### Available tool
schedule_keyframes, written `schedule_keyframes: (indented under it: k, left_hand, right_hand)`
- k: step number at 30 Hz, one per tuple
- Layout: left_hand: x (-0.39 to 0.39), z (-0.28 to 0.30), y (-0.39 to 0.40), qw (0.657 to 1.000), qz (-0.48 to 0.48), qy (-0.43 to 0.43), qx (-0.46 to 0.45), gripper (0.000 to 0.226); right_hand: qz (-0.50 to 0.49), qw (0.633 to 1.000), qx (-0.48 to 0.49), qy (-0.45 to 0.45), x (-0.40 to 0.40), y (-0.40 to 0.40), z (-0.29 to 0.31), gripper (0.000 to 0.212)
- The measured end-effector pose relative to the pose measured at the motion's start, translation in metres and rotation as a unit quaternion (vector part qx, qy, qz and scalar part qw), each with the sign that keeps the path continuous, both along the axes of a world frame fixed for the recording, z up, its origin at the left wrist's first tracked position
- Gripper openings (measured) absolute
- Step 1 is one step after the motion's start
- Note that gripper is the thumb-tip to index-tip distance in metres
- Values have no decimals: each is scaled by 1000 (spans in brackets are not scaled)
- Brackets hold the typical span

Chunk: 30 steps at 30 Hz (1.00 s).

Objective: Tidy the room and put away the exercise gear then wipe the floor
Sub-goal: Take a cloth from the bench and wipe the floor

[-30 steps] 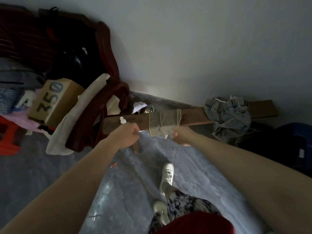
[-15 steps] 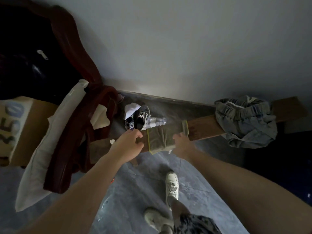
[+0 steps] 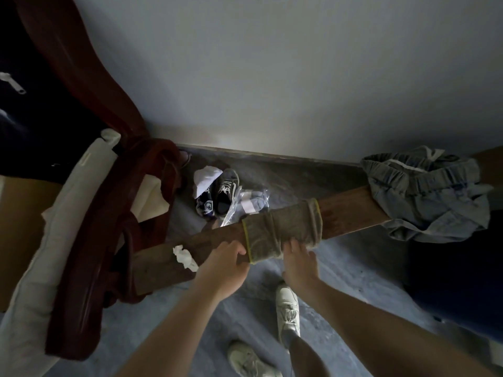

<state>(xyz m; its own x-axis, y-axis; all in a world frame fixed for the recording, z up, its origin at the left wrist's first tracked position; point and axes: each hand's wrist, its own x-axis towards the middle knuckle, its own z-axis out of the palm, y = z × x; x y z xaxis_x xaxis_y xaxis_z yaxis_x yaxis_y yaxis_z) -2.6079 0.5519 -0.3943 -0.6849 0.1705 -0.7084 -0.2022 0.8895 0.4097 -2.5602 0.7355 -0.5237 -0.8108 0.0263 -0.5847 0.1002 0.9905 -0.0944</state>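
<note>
Cloth draped over the bench now has our left hand and right hand pinching its near edge as we've leaned closer, seemingly ready to lift it for wiping.

Cloth: an olive-grey rag with a thin yellow hem at both ends is lying draped across the plank, its near part hanging over the front edge.
Plank: a long brown wooden board is running aslant from lower left to upper right, near the wall (its left end is sitting by the dark red chair frame, its right end is disappearing under clothing).
Left hand: it is gripping the plank's front edge, just left of the cloth's yellow hem.
Right hand: its fingers are resting on the hanging part of the cloth (whether they are pinching it is unclear).
</note>
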Motion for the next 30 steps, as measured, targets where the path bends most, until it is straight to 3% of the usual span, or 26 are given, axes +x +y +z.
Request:
schedule_keyframes:
  k: [5, 9, 15, 21, 30]
  left_hand:
    - [11, -17, -7, 1000, 6, -4, -4, 32]
    - [22, -27, -5, 1000, 23, -6, 5, 32]
    - [40, -30, 1, 1000, 15, -13, 7, 33]
    - [39, -19, 7, 998, 25, 57, 14, 28]
    - [35, 10, 10, 997, -17, 67, -17, 26]
  right_hand:
    - [83, 992, 14, 89, -21, 11, -1, 41]
    - [129, 990, 8, 52, -41, 12, 6, 19]
    - [163, 986, 13, 38, -37, 17, 8, 18]
    - [232, 971, 46, 38, -38, 20, 15, 19]
    - [168, 983, -21, 72, -37, 33, 42, 18]
